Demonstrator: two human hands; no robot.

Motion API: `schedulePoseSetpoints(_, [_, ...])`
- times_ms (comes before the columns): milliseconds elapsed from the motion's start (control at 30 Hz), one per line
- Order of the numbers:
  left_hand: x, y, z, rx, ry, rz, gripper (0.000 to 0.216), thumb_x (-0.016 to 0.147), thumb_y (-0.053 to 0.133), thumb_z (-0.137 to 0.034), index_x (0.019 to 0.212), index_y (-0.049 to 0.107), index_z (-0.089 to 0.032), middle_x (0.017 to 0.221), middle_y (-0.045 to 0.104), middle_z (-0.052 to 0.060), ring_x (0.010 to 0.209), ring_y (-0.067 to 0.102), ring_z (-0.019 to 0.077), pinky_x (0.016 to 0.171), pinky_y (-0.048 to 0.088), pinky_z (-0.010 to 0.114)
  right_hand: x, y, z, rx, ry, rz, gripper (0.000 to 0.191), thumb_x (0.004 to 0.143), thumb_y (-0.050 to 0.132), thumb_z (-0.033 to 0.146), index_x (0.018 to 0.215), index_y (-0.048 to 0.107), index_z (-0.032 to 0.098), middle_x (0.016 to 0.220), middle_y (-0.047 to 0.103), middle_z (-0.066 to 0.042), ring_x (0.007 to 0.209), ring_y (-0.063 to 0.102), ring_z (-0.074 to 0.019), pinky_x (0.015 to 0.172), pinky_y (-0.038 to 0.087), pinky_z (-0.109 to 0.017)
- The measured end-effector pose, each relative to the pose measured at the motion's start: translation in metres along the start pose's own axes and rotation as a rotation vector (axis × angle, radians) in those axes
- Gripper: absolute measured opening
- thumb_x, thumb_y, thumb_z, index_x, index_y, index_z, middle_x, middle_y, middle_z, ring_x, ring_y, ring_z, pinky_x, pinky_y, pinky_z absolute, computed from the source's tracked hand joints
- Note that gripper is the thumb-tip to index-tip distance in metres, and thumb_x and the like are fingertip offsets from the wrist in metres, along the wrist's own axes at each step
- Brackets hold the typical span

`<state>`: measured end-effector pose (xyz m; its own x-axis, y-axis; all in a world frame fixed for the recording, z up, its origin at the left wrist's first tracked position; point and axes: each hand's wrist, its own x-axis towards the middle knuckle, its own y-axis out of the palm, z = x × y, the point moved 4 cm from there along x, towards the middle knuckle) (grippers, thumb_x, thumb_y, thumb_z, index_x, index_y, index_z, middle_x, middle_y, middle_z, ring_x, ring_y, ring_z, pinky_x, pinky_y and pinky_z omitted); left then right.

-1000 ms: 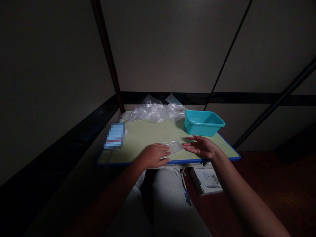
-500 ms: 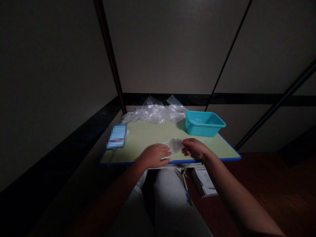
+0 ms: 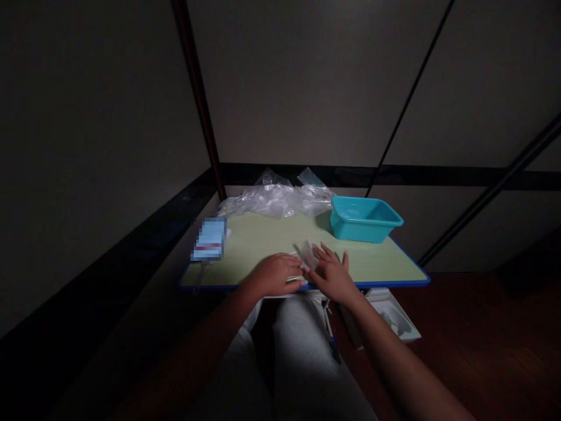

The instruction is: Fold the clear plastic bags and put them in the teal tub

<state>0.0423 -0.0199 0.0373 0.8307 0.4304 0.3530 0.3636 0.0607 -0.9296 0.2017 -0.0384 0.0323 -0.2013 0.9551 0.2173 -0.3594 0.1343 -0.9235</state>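
Note:
A small clear plastic bag lies near the front edge of a pale green table. My left hand rests on the bag's left part, fingers curled down onto it. My right hand lies flat beside it with fingers spread, fingertips touching the bag's right side. Most of the bag is hidden under the two hands.
A teal plastic tub stands at the back right of the table. A heap of clear plastic bags lies along the back edge. A blue card or packet sits at the left edge. A white tray lies on the dark floor at right.
My right hand slid left from beside the tub to the bag, pinched its right edge, then flattened on it. The left hand stayed put.

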Motion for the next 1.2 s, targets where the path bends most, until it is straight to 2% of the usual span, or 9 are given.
schedulePoseSetpoints(133, [0.0, 0.001, 0.001, -0.004, -0.003, 0.012, 0.034, 0.086, 0.05, -0.037, 0.114, 0.062, -0.022, 0.122, 0.062, 0.005, 0.117, 0.053, 0.0206, 0.103, 0.035, 0.036, 0.003, 0.01, 0.005, -0.079, 0.041, 0.104, 0.047, 0.093, 0.031, 0.038, 0.137, 0.041, 0.025, 0.148, 0.031, -0.007, 0.139, 0.015, -0.0253, 0.102, -0.006, -0.065])
schedulePoseSetpoints(300, [0.003, 0.0, 0.0, -0.006, 0.006, 0.024, 0.033, 0.085, 0.051, -0.035, 0.113, 0.063, -0.022, 0.12, 0.063, 0.006, 0.115, 0.054, 0.021, 0.101, 0.037, 0.035, 0.008, 0.017, 0.01, -0.086, 0.048, 0.132, 0.055, 0.09, 0.029, 0.026, 0.145, 0.024, 0.02, 0.15, 0.026, -0.007, 0.14, 0.013, -0.0216, 0.105, -0.005, -0.062])
schedulePoseSetpoints(433, [0.0, -0.004, 0.001, 0.04, -0.02, -0.02, 0.032, 0.087, 0.049, -0.034, 0.113, 0.063, -0.023, 0.121, 0.062, 0.006, 0.117, 0.052, 0.0213, 0.102, 0.037, 0.037, 0.007, 0.02, 0.011, -0.136, 0.05, 0.105, 0.06, 0.086, 0.03, 0.02, 0.145, 0.022, 0.015, 0.15, 0.025, -0.009, 0.14, 0.013, -0.021, 0.106, -0.004, -0.061])
schedulePoseSetpoints(567, [-0.015, -0.006, 0.006, 0.06, -0.065, -0.079, 0.028, 0.09, 0.045, -0.032, 0.107, 0.066, -0.023, 0.115, 0.066, 0.004, 0.11, 0.057, 0.019, 0.1, 0.039, 0.037, 0.005, 0.022, 0.012, -0.213, 0.046, 0.051, 0.065, 0.082, 0.032, 0.014, 0.146, 0.017, 0.012, 0.15, 0.023, -0.009, 0.14, 0.012, -0.0209, 0.104, -0.009, -0.064])
schedulePoseSetpoints(700, [-0.031, -0.003, 0.008, 0.063, -0.075, -0.051, 0.032, 0.091, 0.046, -0.034, 0.116, 0.062, -0.022, 0.121, 0.062, 0.005, 0.115, 0.056, 0.0188, 0.101, 0.039, 0.037, 0.006, 0.023, 0.015, -0.276, -0.004, 0.015, 0.066, 0.082, 0.03, 0.01, 0.146, 0.016, 0.013, 0.151, 0.02, -0.008, 0.141, 0.009, -0.0204, 0.1, -0.014, -0.066])
schedulePoseSetpoints(833, [-0.036, -0.002, 0.006, 0.065, -0.073, -0.019, 0.036, 0.091, 0.044, -0.035, 0.122, 0.058, -0.021, 0.127, 0.058, 0.006, 0.119, 0.052, 0.0189, 0.104, 0.037, 0.037, 0.009, 0.022, 0.02, -0.344, -0.066, -0.012, 0.064, 0.083, 0.028, 0.009, 0.146, 0.018, 0.012, 0.15, 0.023, -0.008, 0.14, 0.01, -0.0201, 0.101, -0.016, -0.064])
schedulePoseSetpoints(1033, [-0.033, -0.002, 0.004, 0.074, -0.085, -0.002, 0.038, 0.092, 0.043, -0.035, 0.124, 0.057, -0.02, 0.128, 0.057, 0.007, 0.121, 0.051, 0.0204, 0.105, 0.037, 0.038, 0.015, 0.018, 0.028, -0.398, -0.127, 0.016, 0.059, 0.085, 0.028, 0.01, 0.144, 0.026, 0.011, 0.148, 0.028, -0.012, 0.14, 0.011, -0.0229, 0.105, -0.01, -0.063])
schedulePoseSetpoints(1200, [-0.034, -0.005, 0.002, 0.066, -0.088, -0.002, 0.038, 0.091, 0.044, -0.036, 0.123, 0.057, -0.02, 0.128, 0.057, 0.007, 0.12, 0.051, 0.0204, 0.104, 0.037, 0.037, 0.022, 0.009, 0.033, -0.355, -0.107, 0.077, 0.061, 0.083, 0.031, 0.012, 0.144, 0.025, 0.009, 0.15, 0.021, -0.012, 0.14, 0.011, -0.0238, 0.103, -0.008, -0.065])
